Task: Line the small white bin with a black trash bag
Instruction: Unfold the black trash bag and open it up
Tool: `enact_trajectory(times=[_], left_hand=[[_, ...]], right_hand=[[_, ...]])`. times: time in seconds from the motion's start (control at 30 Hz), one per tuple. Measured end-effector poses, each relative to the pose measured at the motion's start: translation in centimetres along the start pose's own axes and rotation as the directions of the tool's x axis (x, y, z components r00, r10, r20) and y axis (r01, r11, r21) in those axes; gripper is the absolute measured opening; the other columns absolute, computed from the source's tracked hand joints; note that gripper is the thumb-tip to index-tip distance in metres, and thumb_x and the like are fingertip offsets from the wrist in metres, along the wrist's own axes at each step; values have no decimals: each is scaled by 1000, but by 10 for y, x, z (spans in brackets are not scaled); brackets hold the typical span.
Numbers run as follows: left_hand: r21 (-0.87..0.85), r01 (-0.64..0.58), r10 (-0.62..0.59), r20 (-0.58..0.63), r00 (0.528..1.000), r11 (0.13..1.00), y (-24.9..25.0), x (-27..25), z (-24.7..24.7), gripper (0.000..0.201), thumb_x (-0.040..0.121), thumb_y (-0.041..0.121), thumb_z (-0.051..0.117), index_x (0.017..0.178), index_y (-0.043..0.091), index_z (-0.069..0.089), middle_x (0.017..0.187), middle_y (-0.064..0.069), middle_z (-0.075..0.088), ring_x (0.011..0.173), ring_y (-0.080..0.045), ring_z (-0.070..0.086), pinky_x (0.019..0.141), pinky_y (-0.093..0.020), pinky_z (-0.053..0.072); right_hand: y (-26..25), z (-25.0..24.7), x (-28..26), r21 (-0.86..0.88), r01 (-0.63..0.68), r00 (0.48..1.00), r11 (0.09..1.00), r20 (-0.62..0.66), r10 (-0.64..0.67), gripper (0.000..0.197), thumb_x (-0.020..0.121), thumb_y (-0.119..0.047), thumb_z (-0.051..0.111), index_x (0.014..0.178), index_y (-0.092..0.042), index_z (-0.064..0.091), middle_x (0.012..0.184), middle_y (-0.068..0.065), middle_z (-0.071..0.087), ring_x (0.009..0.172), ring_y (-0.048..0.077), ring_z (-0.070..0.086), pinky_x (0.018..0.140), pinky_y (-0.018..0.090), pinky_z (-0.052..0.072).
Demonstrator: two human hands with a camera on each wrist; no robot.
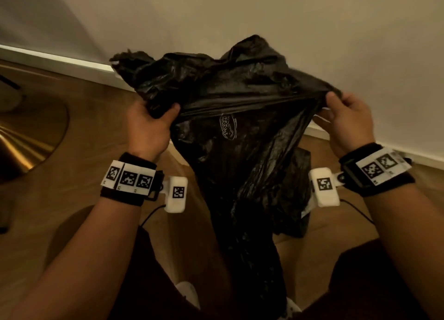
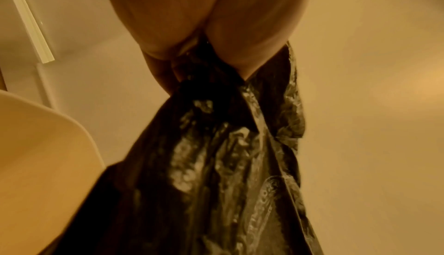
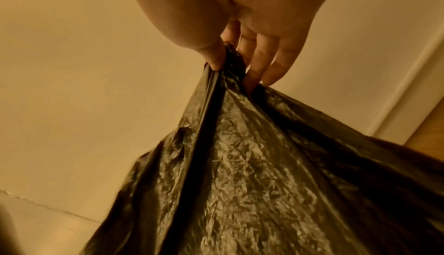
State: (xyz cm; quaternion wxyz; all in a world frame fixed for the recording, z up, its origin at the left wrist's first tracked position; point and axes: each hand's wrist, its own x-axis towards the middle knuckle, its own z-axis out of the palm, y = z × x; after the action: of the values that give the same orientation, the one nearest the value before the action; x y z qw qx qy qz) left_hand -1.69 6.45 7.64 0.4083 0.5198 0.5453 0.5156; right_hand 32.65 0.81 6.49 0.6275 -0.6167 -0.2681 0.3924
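A crumpled black trash bag (image 1: 240, 98) is stretched in the air between my two hands and hangs down toward my knees. My left hand (image 1: 161, 114) grips a bunched corner of its top edge. My right hand (image 1: 334, 106) pinches the opposite edge between thumb and fingers. In the left wrist view the bag (image 2: 216, 154) spills down from my left hand (image 2: 192, 50). In the right wrist view my right hand (image 3: 234, 69) pinches a taut fold of the bag (image 3: 252, 164). I cannot pick out the small white bin in the head view.
I crouch on a wood floor (image 1: 96, 127) close to a pale wall with a white skirting board (image 1: 60, 60). A round brass base (image 1: 28, 132) lies at the left. A dark packet (image 1: 300, 175) sits behind the bag. A cream, round-cornered surface (image 2: 36, 154) shows at the left.
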Motion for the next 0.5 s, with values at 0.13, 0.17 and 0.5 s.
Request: enact_trajectory(times=[0.13, 0.17, 0.5], left_hand=[[27, -58, 60, -58, 997, 998, 0, -2, 1, 29, 82, 17, 77, 109, 13, 68, 108, 5, 71, 103, -6, 68, 86, -22, 55], [12, -58, 59, -62, 996, 998, 0, -2, 1, 26, 83, 19, 77, 107, 15, 69, 107, 6, 71, 103, -6, 68, 84, -21, 54], [331, -20, 40, -53, 998, 943, -8, -2, -3, 106, 68, 44, 84, 148, 14, 22, 149, 0, 35, 139, -14, 36, 117, -35, 31]], right_hand=[[-4, -4, 1, 63, 19, 1000, 998, -14, -19, 16, 96, -20, 56, 81, -21, 62, 97, 10, 67, 88, 26, 67, 76, 37, 54], [-5, -3, 0, 82, 29, 1000, 996, -11, -28, 19, 96, -19, 56, 78, -20, 62, 96, 10, 68, 88, 27, 67, 75, 36, 55], [6, 16, -13, -12, 58, 982, 998, 178, -55, 9, 98, -18, 57, 91, -15, 52, 96, 12, 63, 87, 22, 66, 81, 39, 55]])
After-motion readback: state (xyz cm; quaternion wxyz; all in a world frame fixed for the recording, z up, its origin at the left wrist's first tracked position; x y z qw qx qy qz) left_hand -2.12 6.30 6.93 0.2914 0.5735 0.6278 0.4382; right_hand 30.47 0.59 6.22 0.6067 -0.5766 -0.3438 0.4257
